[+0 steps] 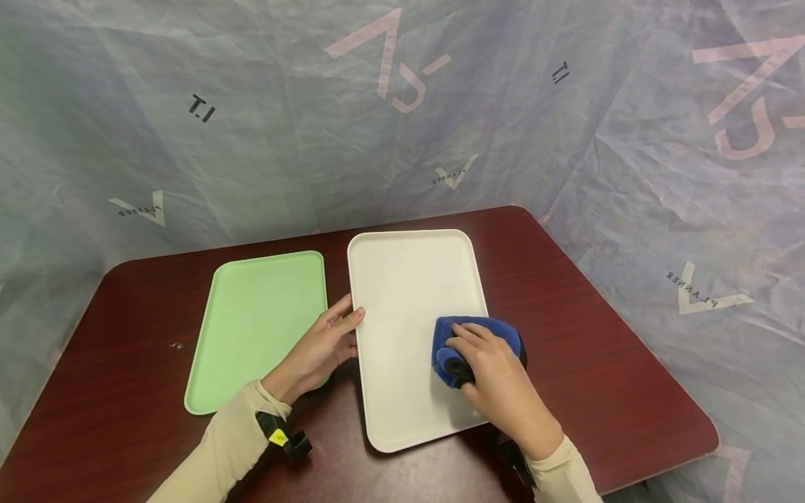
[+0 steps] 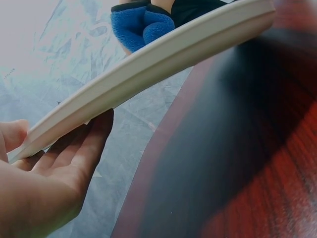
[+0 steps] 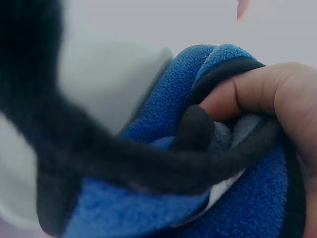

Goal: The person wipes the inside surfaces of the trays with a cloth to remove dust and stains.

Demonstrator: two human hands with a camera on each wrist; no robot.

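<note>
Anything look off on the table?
One thing: a small pale mark on the table, left of the green tray. It interrupts the dark red surface; scratch, residue or glare, can't tell. The white tray is raised, but the left hand holds it up. No spill visible.

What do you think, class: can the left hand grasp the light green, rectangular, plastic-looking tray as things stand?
Probably not yet: the left hand is holding the white, rectangular, plastic-looking tray by its edge. Once freed, it could likely reach, since the light green tray lies close by.
</note>
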